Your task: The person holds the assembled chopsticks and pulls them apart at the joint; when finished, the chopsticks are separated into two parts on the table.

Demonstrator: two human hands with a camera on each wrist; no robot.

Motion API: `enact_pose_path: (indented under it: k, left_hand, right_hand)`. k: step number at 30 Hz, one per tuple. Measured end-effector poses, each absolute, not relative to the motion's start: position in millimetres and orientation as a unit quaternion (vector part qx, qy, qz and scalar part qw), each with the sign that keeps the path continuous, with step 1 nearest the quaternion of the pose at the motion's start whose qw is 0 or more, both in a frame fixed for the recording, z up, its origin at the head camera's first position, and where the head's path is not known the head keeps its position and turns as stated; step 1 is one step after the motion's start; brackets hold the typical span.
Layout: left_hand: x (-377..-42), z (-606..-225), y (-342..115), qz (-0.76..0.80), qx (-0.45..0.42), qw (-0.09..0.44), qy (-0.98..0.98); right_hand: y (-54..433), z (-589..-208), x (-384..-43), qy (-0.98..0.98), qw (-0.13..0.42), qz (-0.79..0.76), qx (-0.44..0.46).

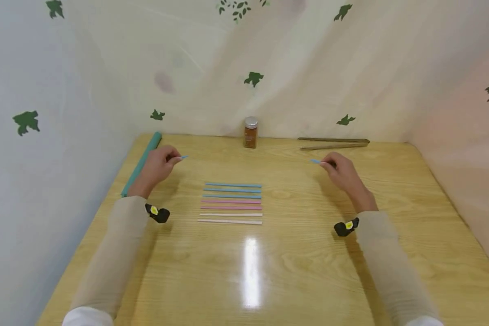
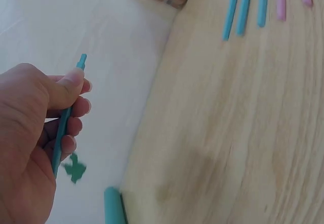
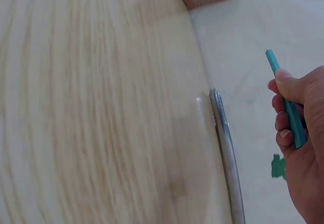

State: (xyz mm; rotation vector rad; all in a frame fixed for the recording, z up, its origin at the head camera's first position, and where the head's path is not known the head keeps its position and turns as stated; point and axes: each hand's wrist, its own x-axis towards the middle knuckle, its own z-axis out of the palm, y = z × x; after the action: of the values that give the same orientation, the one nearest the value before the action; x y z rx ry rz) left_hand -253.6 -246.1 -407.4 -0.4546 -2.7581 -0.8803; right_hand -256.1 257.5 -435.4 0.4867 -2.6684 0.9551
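My left hand (image 1: 156, 165) is raised over the back left of the table, near a green roll. Between its thumb and fingers it pinches a thin blue stick (image 2: 62, 128), whose tip narrows in the left wrist view. On the opposite side, my right hand (image 1: 344, 174) pinches another blue stick (image 3: 292, 118), flat-sided and short. The two hands are wide apart. Between them and closer to me, a row of sticks lies parallel on the table: three blue sticks (image 1: 232, 190), two pink sticks (image 1: 232, 208) and two white sticks (image 1: 230, 214).
A jar with a silver lid (image 1: 250, 133) stands at the back of the wooden table (image 1: 301, 267), against a patterned cloth (image 1: 203, 54). Metal tongs (image 1: 366, 142) lie at the back right. The green roll (image 1: 140, 167) lies along the left edge.
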Motion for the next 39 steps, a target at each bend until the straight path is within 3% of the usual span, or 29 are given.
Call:
enact_pose_path:
  k: [7, 15, 27, 39]
  left_hand:
    - [-263, -408, -200, -0.284, -0.208, 0.043, -0.935]
    - [-284, -404, -144, -0.274, -0.245, 0.01, -0.93]
    - [-321, -414, -33, -0.255, -0.314, -0.036, -0.914]
    - [-332, -432, 37, -0.266, -0.289, -0.083, -0.916]
  right_hand:
    - [263, -432, -256, -0.916, 0.117, 0.346, 0.167]
    - [283, -446, -257, -0.919, 0.125, 0.349, 0.135]
    - [295, -467, -274, -0.905, 0.055, 0.413, 0.087]
    - [288, -470, -289, -0.897, 0.03, 0.435, 0.076]
